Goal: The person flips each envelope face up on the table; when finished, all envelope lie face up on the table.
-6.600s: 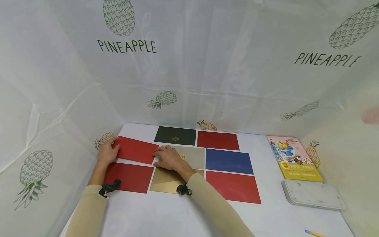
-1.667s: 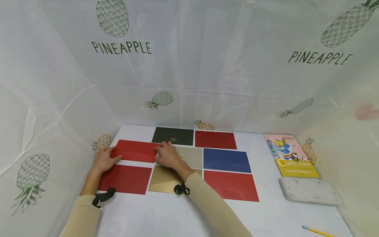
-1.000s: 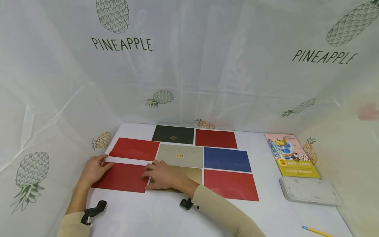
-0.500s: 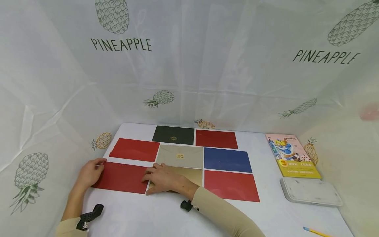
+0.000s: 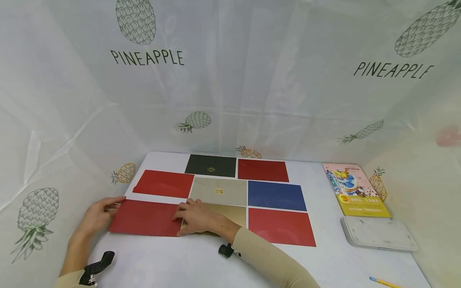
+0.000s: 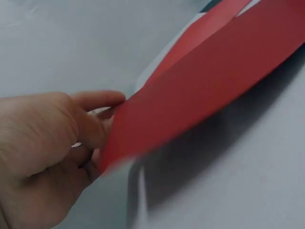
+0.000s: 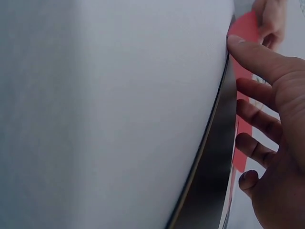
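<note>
Flat on the white table, several coloured envelopes lie in rows. At the front left is a dark red envelope point(image 5: 145, 218). My left hand point(image 5: 95, 216) grips its left edge, and in the left wrist view that end of the red envelope point(image 6: 176, 105) is raised, with a shadow beneath. My right hand point(image 5: 198, 216) lies over the gold envelope point(image 5: 232, 214), fingertips at the red envelope's right edge. In the right wrist view the right hand point(image 7: 281, 114) has its thumb and fingers spread along the envelopes. Part of the gold envelope is hidden under this hand.
Behind are a brighter red envelope point(image 5: 163, 184), a beige one point(image 5: 203, 186), a blue one point(image 5: 277, 196), a dark green one point(image 5: 205, 163) and a red one point(image 5: 263, 171). Another red envelope point(image 5: 282, 227) lies front right. A picture book point(image 5: 356, 188), grey case point(image 5: 378, 233) and pencil point(image 5: 385, 283) stay right.
Both hands have left the brighter red envelope and come forward to the front-left one. In the last half second the left hand drew slightly left and nearer; the right hand stayed.
</note>
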{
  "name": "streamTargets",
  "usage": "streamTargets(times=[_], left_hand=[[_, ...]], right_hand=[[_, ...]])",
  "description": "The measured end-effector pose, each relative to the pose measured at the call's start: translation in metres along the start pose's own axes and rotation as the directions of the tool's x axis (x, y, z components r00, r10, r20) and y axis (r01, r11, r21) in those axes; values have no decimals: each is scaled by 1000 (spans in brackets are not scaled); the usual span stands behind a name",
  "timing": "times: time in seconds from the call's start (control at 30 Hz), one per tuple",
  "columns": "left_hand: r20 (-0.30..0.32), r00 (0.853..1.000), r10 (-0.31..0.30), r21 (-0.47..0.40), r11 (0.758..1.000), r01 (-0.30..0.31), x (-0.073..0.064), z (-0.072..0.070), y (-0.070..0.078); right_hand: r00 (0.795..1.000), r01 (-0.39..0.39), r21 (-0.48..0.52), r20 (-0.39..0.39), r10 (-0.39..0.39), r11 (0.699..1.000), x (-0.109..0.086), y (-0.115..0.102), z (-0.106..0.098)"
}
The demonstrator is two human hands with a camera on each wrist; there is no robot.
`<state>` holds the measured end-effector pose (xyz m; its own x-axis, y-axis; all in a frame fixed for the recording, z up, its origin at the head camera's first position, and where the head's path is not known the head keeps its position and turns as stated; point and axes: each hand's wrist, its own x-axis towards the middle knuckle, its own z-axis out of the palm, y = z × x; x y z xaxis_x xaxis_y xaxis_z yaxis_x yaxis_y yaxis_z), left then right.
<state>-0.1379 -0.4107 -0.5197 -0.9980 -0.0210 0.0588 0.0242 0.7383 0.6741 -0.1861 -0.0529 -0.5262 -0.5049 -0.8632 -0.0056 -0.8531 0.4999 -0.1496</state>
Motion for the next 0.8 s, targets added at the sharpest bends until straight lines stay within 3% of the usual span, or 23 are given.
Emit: streamTargets(times=[0.1,0.3,0.43,0.5,0.6,0.7,0.8], left_hand=[[-24,999,27,-40,999,-27,-2,-2,-1],[-79,997,-13,-59,998,9,-5,-2,1],[-143,990,5,-54,998,-13,-8,0,-1],[-206,977,47,-37,998,-56,-8,0,-1],[-302,948,103,19,995,-103,-7,2,1],[-371,922,114,64,993,-97,-6,5,5],[-406,909,91,67,995,-69,-4,9,8]], right_hand=[[1000,-14,24,13,14,1000,0,0,-2],[999,-21,38,30,20,999,0,-2,-3],[1000,-20,44,19,20,999,0,-3,-2],[1000,-18,66,0,18,998,-1,-2,-4],[999,14,140,-37,-8,990,0,1,-10],[995,57,247,-88,-37,967,0,7,-18],[985,93,346,-170,-35,934,0,13,-24]])
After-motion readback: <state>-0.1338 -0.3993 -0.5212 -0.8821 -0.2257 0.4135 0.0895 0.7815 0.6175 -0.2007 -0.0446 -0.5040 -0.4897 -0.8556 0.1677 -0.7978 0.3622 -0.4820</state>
